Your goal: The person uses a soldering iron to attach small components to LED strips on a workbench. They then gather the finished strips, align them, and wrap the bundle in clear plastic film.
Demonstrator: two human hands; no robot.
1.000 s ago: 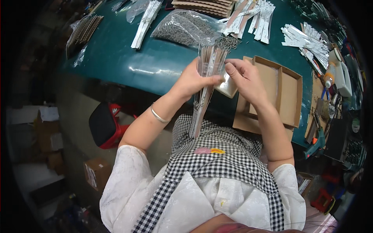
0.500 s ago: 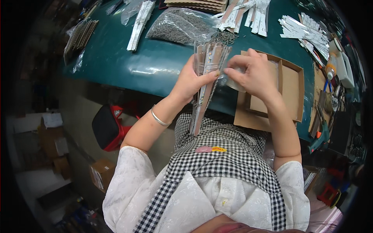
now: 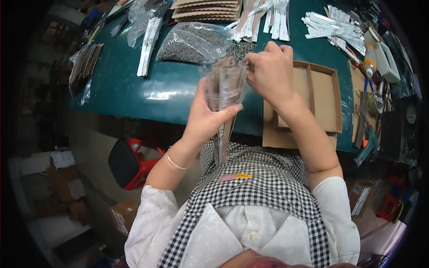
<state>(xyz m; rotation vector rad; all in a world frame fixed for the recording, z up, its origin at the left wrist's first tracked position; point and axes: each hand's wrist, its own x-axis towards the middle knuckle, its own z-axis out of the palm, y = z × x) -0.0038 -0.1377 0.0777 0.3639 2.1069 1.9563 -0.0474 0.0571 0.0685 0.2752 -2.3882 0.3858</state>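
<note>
My left hand is wrapped round a bundle of long flat strips, thumb across its front. The strips are brown and whitish with clear, shiny edges, and their upper ends are smeared by motion. The bundle stands nearly upright at the table's front edge, its lower end by my checked apron. At its upper right side is my right hand, fingers curled and pinched together. What lies between those fingertips, if anything, I cannot make out. Just behind them is a loose pile of small dark metal pieces.
Beyond the bundle lies a clear bag of small metal pieces. A shallow cardboard box stands to the right, near a green-handled tool. White strips lie farther back. A red and black stool stands below left.
My right hand has risen to the bundle's top and its fingers have curled tighter. A translucent thing beneath that hand no longer shows. The bundle is lower and blurred; the whole view has shifted.
</note>
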